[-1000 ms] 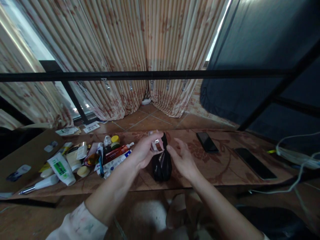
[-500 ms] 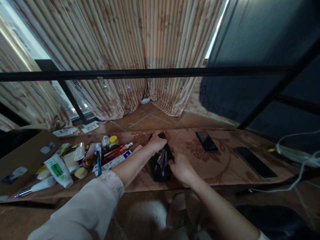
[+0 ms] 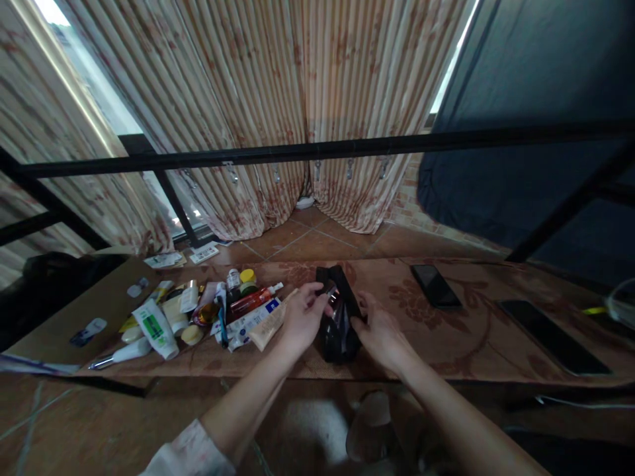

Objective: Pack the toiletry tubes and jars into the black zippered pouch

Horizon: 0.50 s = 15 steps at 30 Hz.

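Observation:
A small black pouch lies on the patterned cloth in front of me, its top gaping and something shiny and dark showing inside. My left hand is at the pouch's left rim, with thumb and bent fingers closed about the edge. On the opposite side my right hand grips the right wall, thumb on the rim and fingers partly hidden behind it. Just left of my left hand rests a beige tube, beside a red bottle with a white tip.
Several tubes, jars and bottles are heaped to the left, among them a white-green tube. A cardboard box stands at the far left. Two phones, a smaller one and a larger one, lie right. A black rail crosses behind.
My left hand has drawn back from over the pouch to its left rim, and the pouch opening now shows wider. The right hand stays at the right side. The view has shifted left.

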### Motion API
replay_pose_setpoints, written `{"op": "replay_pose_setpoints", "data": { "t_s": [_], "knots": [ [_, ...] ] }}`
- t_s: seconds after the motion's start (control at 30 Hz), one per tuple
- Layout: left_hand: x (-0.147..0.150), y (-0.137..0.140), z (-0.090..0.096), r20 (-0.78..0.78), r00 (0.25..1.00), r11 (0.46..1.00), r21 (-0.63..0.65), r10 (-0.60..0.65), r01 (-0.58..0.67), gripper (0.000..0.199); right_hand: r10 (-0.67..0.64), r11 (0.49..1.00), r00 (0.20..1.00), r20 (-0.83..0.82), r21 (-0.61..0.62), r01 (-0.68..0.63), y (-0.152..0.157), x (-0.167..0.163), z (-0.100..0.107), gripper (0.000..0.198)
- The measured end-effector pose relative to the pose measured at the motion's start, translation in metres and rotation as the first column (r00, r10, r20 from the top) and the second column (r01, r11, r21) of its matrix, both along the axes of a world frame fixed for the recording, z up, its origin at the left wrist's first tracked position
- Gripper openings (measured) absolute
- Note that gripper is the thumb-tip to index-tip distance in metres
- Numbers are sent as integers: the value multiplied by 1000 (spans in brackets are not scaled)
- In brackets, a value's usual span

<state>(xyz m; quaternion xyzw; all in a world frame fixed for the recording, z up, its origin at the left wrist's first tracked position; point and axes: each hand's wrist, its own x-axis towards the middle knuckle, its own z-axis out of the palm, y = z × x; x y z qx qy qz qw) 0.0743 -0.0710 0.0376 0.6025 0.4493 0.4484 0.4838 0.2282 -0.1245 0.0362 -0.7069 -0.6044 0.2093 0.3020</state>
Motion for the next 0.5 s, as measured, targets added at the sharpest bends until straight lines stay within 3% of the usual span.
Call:
{"op": "replay_pose_setpoints", "data": {
  "t_s": [0.13,0.2,0.27,0.37,0.5],
  "knots": [
    [-46,-34,-29,-23,994,985,-132,108,-110,19,19,999,999,25,27,-20,-1,1,-6,53],
    [-68,-43,-46,-85,989,980,-150,121,-133,14,23,1000,999,29,18,-24,0,2,-9,54],
    [-87,-47,-57,-170,973,978,-115,153,-174,22,10,1000,999,41,23,-11,2,4,-10,55],
    [-107,-47,-61,-287,928,968,-5,238,-250,35,-12,999,998,59,46,9,4,7,-9,54],
    [-119,-40,-54,-430,845,944,60,318,-325,32,-23,996,999,49,88,18,5,7,-5,51]
  ]
}}
